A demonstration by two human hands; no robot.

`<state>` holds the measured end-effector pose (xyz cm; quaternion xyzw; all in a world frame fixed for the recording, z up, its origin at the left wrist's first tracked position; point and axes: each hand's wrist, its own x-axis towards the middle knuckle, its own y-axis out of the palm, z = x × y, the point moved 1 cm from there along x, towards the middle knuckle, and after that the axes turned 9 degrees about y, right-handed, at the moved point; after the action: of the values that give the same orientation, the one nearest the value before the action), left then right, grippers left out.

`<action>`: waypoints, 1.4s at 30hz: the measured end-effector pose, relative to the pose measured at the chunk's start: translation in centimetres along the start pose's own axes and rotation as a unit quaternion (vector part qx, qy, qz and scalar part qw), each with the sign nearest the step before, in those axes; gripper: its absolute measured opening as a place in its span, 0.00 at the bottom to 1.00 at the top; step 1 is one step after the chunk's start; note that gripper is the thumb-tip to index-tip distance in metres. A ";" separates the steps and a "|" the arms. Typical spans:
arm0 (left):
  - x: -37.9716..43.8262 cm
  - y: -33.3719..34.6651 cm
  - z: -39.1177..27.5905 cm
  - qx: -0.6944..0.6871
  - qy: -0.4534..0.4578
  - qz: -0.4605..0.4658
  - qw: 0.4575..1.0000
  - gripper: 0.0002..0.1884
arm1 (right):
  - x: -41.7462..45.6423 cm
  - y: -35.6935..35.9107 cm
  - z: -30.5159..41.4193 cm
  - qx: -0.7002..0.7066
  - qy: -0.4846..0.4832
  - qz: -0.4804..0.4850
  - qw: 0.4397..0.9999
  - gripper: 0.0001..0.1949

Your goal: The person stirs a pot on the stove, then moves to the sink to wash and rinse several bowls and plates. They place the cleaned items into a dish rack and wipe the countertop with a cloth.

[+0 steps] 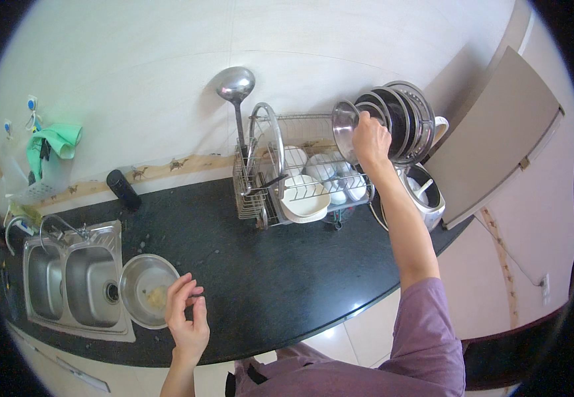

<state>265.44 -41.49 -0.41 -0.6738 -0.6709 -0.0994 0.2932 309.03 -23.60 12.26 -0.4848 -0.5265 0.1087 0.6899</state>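
Note:
My right hand point(372, 139) is closed on the rim of a steel bowl point(345, 128) at the right end of the dish rack's top shelf. Behind that bowl, several steel pans and a perforated steel tray point(423, 124) stand on edge in a row. My left hand point(187, 312) is raised over the dark counter, fingers bent and apart, holding nothing. Just left of it sits a steel bowl point(138, 278) with a little pale yellow matter at its bottom. The metal dish rack point(304, 119) carries white bowls point(306, 201) on its lower shelf.
A double steel sink point(91, 283) lies at the left. A black cylinder point(124, 189) stands near the wall. A large ladle point(236, 84) rises from the rack's side basket. A rice cooker point(431, 211) stands right of the rack, beside a leaning beige panel point(505, 139). A green cloth point(58, 141) hangs at left.

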 end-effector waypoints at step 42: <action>-5.6 -5.8 5.0 0.030 -0.093 -0.010 0.995 0.12 | -2.1 0.4 -3.0 -0.018 0.001 0.005 1.000 0.20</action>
<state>258.15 -43.99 -5.90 -0.6648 -0.7044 -0.0189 0.2480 310.76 -26.41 10.71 -0.4999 -0.5254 0.1024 0.6808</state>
